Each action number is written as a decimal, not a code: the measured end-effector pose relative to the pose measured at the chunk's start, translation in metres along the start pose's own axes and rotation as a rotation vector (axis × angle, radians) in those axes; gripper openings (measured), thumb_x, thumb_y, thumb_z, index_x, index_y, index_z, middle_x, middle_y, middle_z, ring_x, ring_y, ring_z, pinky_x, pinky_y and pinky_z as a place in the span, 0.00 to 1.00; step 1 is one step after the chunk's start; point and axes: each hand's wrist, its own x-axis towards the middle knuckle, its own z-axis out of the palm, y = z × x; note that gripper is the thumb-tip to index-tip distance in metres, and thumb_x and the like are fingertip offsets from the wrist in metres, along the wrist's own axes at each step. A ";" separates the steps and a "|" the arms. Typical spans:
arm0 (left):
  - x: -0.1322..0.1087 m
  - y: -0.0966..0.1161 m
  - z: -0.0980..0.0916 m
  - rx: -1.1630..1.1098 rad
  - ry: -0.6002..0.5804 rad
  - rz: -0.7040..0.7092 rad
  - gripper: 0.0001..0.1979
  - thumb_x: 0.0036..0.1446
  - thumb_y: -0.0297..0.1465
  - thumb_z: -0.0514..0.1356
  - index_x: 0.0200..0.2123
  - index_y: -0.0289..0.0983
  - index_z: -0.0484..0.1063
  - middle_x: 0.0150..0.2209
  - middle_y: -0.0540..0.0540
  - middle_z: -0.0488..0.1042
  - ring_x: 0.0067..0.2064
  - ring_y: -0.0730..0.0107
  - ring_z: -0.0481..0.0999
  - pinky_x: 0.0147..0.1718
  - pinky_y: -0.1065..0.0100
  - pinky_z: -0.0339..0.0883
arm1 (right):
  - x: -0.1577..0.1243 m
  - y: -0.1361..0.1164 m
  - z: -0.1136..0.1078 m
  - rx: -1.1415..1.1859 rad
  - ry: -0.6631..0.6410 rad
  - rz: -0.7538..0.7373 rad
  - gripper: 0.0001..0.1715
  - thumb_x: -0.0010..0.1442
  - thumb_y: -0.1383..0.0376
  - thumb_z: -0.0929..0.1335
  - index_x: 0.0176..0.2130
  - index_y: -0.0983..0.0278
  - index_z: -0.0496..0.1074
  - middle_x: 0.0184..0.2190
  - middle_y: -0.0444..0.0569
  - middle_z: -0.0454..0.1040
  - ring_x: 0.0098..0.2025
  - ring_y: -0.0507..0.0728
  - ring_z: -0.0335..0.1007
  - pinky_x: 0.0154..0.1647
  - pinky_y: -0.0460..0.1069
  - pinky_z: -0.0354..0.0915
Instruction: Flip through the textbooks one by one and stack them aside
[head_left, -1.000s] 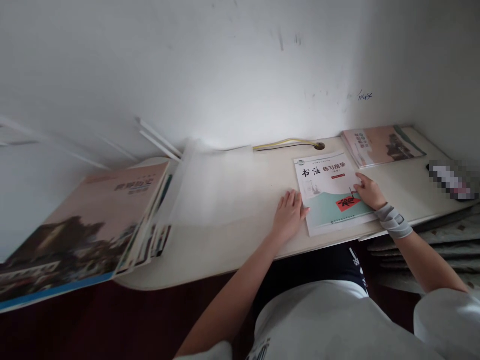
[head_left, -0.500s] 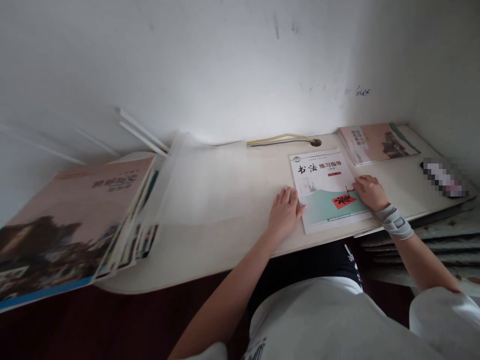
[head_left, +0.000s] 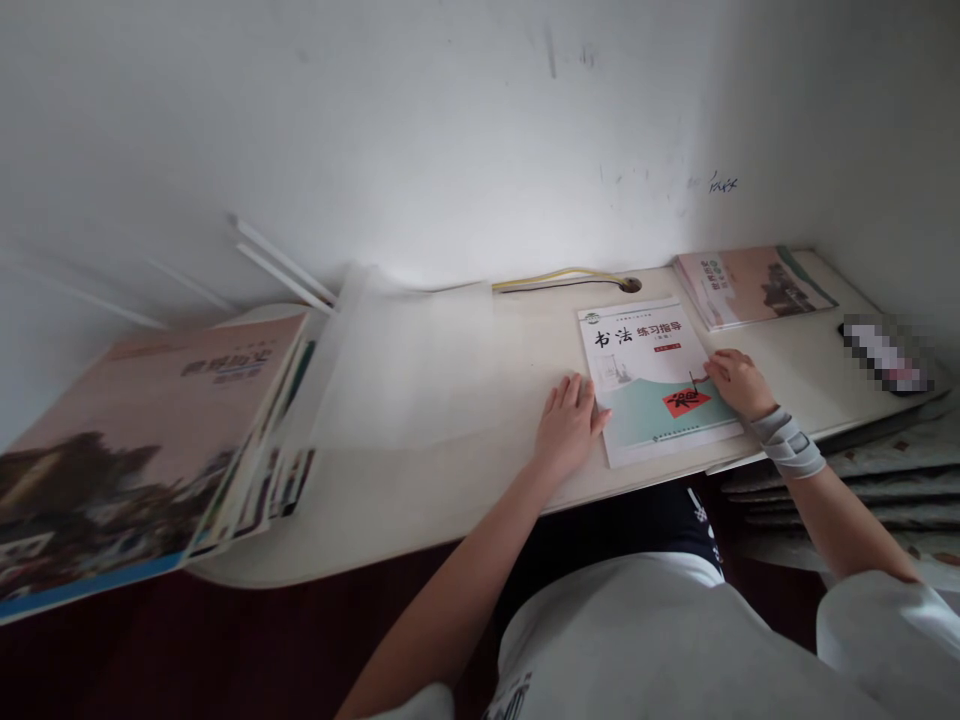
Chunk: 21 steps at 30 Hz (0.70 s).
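– Where is the booklet (head_left: 637,365)?

– Flat on the white desk (head_left: 450,490), just in front of me, cover up, between my two hands. The cover is white above and green below, with a tilted red patch bearing a black character.

– And your left fingers?

– My left hand (head_left: 566,425) lies palm down by the booklet's left edge. Its fingers are stretched out, close together and gripping nothing; the thumb stands apart and touches the edge of the cover.

– The right ones?

– My right hand (head_left: 742,383), above a grey wrist wrap (head_left: 790,443), rests at the opposite edge with its fingers bent. I can't tell whether they pinch the paper or merely lie on it.

– What else lies around?

– Well off to my left, a pile of books (head_left: 150,440), then a translucent sheet (head_left: 405,370). Beyond the booklet, a yellow cable (head_left: 559,273) runs along the wall to a round hole (head_left: 631,285). To the right, pinkish books (head_left: 750,287) lie near the back, and nearer me is a dark-edged object (head_left: 889,355), too blurred to name
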 end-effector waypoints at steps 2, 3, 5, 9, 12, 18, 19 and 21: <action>0.000 0.001 0.000 0.025 -0.006 -0.002 0.30 0.64 0.43 0.43 0.61 0.27 0.55 0.64 0.30 0.53 0.66 0.49 0.50 0.62 0.52 0.48 | 0.000 0.000 0.000 0.052 0.014 -0.011 0.19 0.61 0.59 0.60 0.39 0.66 0.76 0.46 0.58 0.73 0.50 0.61 0.68 0.52 0.56 0.63; 0.000 0.002 -0.001 0.039 -0.011 -0.005 0.30 0.64 0.43 0.43 0.61 0.26 0.55 0.64 0.30 0.53 0.66 0.49 0.50 0.62 0.53 0.48 | 0.001 0.000 -0.001 0.088 0.014 -0.024 0.19 0.62 0.59 0.60 0.38 0.65 0.76 0.45 0.58 0.73 0.49 0.60 0.68 0.52 0.56 0.63; 0.000 0.005 -0.001 0.063 -0.021 -0.010 0.31 0.64 0.43 0.43 0.61 0.26 0.55 0.64 0.30 0.54 0.66 0.49 0.50 0.62 0.53 0.48 | 0.004 -0.001 -0.002 0.148 0.016 -0.051 0.20 0.62 0.59 0.59 0.38 0.65 0.76 0.45 0.56 0.74 0.48 0.59 0.69 0.51 0.55 0.64; 0.001 0.013 -0.004 0.084 -0.026 -0.004 0.31 0.64 0.44 0.43 0.61 0.27 0.56 0.63 0.31 0.55 0.65 0.49 0.52 0.61 0.53 0.49 | 0.008 -0.007 -0.006 -0.006 0.015 0.032 0.19 0.62 0.59 0.60 0.42 0.67 0.74 0.50 0.59 0.71 0.53 0.62 0.65 0.54 0.57 0.61; 0.000 0.016 -0.005 0.094 -0.027 -0.007 0.31 0.64 0.43 0.44 0.61 0.26 0.56 0.63 0.31 0.55 0.65 0.48 0.53 0.61 0.53 0.49 | 0.006 -0.010 -0.007 -0.170 -0.094 0.097 0.19 0.62 0.59 0.60 0.42 0.67 0.73 0.54 0.61 0.67 0.55 0.63 0.64 0.54 0.58 0.61; -0.001 0.024 -0.006 0.109 -0.031 -0.010 0.31 0.64 0.43 0.44 0.61 0.25 0.55 0.63 0.28 0.54 0.64 0.45 0.53 0.59 0.51 0.51 | 0.002 -0.006 -0.007 -0.149 -0.090 0.058 0.19 0.63 0.60 0.59 0.42 0.68 0.73 0.52 0.61 0.69 0.52 0.62 0.66 0.54 0.56 0.61; -0.001 0.026 -0.006 0.108 -0.034 -0.011 0.32 0.64 0.43 0.45 0.61 0.24 0.55 0.63 0.27 0.54 0.64 0.45 0.53 0.59 0.51 0.51 | 0.003 -0.005 -0.006 -0.135 -0.082 0.056 0.19 0.62 0.60 0.60 0.42 0.69 0.73 0.52 0.61 0.69 0.52 0.62 0.66 0.54 0.56 0.61; -0.001 0.028 -0.007 0.102 -0.043 -0.014 0.32 0.64 0.43 0.45 0.61 0.23 0.55 0.63 0.26 0.54 0.64 0.44 0.53 0.59 0.51 0.51 | 0.004 -0.003 -0.006 -0.092 -0.067 0.058 0.19 0.62 0.60 0.60 0.41 0.69 0.73 0.51 0.61 0.70 0.52 0.62 0.67 0.54 0.56 0.61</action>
